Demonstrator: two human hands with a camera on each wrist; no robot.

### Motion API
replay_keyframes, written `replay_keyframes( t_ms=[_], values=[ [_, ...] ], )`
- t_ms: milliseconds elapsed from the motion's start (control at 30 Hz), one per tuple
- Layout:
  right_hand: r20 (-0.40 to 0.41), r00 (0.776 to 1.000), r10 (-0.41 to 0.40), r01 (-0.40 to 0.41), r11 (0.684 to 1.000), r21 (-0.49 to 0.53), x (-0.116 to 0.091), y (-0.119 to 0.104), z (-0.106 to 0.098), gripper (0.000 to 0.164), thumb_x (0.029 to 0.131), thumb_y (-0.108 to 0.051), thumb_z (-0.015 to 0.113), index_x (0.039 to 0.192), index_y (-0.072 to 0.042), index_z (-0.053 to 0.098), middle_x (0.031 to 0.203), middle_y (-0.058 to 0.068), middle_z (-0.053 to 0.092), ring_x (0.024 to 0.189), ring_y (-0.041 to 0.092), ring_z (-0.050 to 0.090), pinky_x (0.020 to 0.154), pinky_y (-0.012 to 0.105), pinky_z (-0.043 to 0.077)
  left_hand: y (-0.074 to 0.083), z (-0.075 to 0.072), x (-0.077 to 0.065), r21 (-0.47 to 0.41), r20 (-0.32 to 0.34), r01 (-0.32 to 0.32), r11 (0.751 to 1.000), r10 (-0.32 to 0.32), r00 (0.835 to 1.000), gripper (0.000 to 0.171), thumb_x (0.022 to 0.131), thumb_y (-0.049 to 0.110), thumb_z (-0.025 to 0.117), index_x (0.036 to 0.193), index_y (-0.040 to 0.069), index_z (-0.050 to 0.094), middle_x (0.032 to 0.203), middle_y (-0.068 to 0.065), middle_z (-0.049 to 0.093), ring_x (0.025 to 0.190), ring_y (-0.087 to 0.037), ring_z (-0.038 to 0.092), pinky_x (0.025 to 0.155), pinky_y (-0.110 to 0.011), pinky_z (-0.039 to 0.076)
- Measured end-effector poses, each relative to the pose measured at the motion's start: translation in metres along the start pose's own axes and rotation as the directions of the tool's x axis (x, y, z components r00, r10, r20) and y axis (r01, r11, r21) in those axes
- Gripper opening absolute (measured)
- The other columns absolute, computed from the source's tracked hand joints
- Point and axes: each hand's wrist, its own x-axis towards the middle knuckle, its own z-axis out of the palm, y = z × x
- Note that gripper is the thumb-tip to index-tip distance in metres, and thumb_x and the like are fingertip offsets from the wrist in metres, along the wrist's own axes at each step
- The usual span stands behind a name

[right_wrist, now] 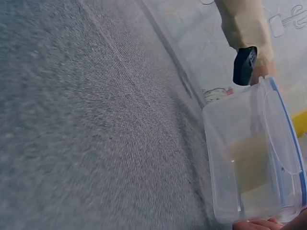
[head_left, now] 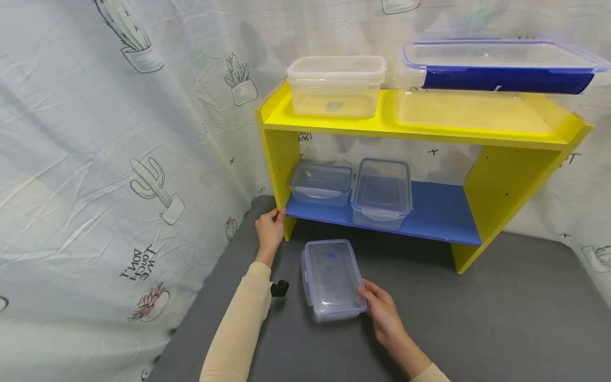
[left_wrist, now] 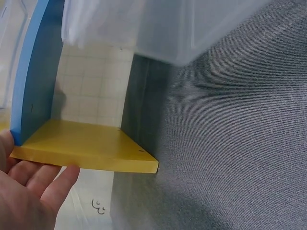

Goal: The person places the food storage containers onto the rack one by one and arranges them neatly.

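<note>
My left hand (head_left: 269, 231) grips the front edge of the shelf's left yellow side panel (left_wrist: 81, 141), close to the blue board (left_wrist: 36, 72). In the left wrist view its fingers lie along the panel's outer side. My right hand (head_left: 385, 313) holds a clear lidded food container (head_left: 334, 276) by its near right corner, over the grey surface in front of the shelf. The container is tilted, with its lid facing the head camera. In the right wrist view the container (right_wrist: 240, 153) shows its see-through wall, and only a few fingertips appear below it.
Two lidded containers, a smaller one (head_left: 322, 183) and a longer one (head_left: 382, 193), stand on the shelf's blue board. On the yellow top sit a clear box (head_left: 336, 85) and a large blue-clipped box (head_left: 496, 74). A printed curtain (head_left: 95, 185) hangs at left and behind.
</note>
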Motion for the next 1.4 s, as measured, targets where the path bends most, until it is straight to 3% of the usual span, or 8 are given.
replay_keyframes(
  t_ms=[233, 733, 933, 1100, 1167, 1267, 1400],
  values=[
    [-0.009, 0.999, 0.053, -0.052, 0.997, 0.054, -0.013, -0.007, -0.018, 0.049, 0.097, -0.015, 0.056, 0.138, 0.008, 0.045, 0.100, -0.007, 0.068, 0.087, 0.006, 0.063, 0.080, 0.023, 0.049, 0.000, 0.001, 0.001, 0.011, -0.004, 0.008, 1.000, -0.008, 1.000, 0.032, 0.095, 0.033, 0.063, 0.109, 0.007, 0.075, 0.092, -0.013, 0.076, 0.075, -0.026, 0.070, 0.067, -0.041, 0.057],
    [-0.041, 0.992, 0.122, -0.121, 0.992, 0.027, -0.043, -0.033, -0.069, 0.058, 0.100, -0.019, 0.052, 0.146, 0.008, 0.031, 0.098, -0.020, 0.065, 0.091, -0.001, 0.060, 0.084, 0.019, 0.048, 0.001, 0.002, 0.001, 0.004, -0.017, 0.012, 1.000, -0.011, 1.000, 0.031, 0.095, 0.033, 0.063, 0.104, 0.007, 0.076, 0.090, -0.013, 0.076, 0.074, -0.028, 0.070, 0.067, -0.042, 0.057],
    [-0.051, 0.982, 0.183, -0.180, 0.982, 0.062, -0.053, -0.043, -0.092, 0.053, 0.101, -0.023, 0.052, 0.146, -0.002, 0.033, 0.097, -0.023, 0.065, 0.093, -0.002, 0.058, 0.085, 0.020, 0.047, 0.000, 0.003, 0.002, -0.003, -0.002, 0.025, 1.000, -0.025, 1.000, 0.032, 0.095, 0.035, 0.062, 0.107, 0.007, 0.076, 0.092, -0.012, 0.076, 0.077, -0.027, 0.071, 0.069, -0.041, 0.058],
    [-0.033, 0.989, 0.145, -0.142, 0.987, 0.075, -0.060, -0.051, -0.110, 0.024, 0.101, -0.026, 0.053, 0.124, -0.020, 0.055, 0.100, -0.021, 0.064, 0.094, -0.001, 0.058, 0.084, 0.020, 0.048, 0.001, 0.004, 0.002, -0.004, -0.002, 0.022, 1.000, -0.022, 1.000, 0.032, 0.095, 0.034, 0.062, 0.105, 0.007, 0.076, 0.091, -0.013, 0.076, 0.076, -0.026, 0.070, 0.068, -0.041, 0.058],
    [-0.024, 0.990, 0.137, -0.134, 0.987, 0.091, -0.062, -0.053, -0.117, 0.010, 0.101, -0.027, 0.052, 0.107, -0.029, 0.061, 0.100, -0.020, 0.064, 0.093, 0.000, 0.058, 0.083, 0.020, 0.048, 0.001, 0.003, 0.002, 0.000, -0.006, 0.017, 1.000, -0.017, 1.000, 0.032, 0.095, 0.034, 0.062, 0.104, 0.007, 0.076, 0.090, -0.013, 0.076, 0.075, -0.026, 0.070, 0.067, -0.040, 0.057],
    [-0.013, 0.987, 0.162, -0.159, 0.979, 0.127, -0.066, -0.057, -0.129, 0.015, 0.102, -0.028, 0.052, 0.095, -0.035, 0.063, 0.098, -0.020, 0.065, 0.091, 0.000, 0.058, 0.082, 0.020, 0.048, 0.002, 0.003, 0.003, 0.005, -0.010, 0.009, 1.000, -0.009, 1.000, 0.032, 0.095, 0.034, 0.062, 0.103, 0.006, 0.076, 0.089, -0.013, 0.076, 0.074, -0.026, 0.070, 0.067, -0.040, 0.057],
    [0.049, 0.990, 0.134, -0.141, 0.974, 0.180, -0.073, -0.065, -0.146, 0.023, 0.104, -0.025, 0.046, 0.097, -0.034, 0.066, 0.101, -0.017, 0.066, 0.093, 0.001, 0.059, 0.082, 0.021, 0.048, 0.003, 0.002, 0.003, 0.003, -0.012, 0.008, 1.000, -0.008, 1.000, 0.031, 0.096, 0.033, 0.062, 0.101, 0.007, 0.076, 0.088, -0.013, 0.075, 0.073, -0.026, 0.069, 0.066, -0.040, 0.056]
  ],
)
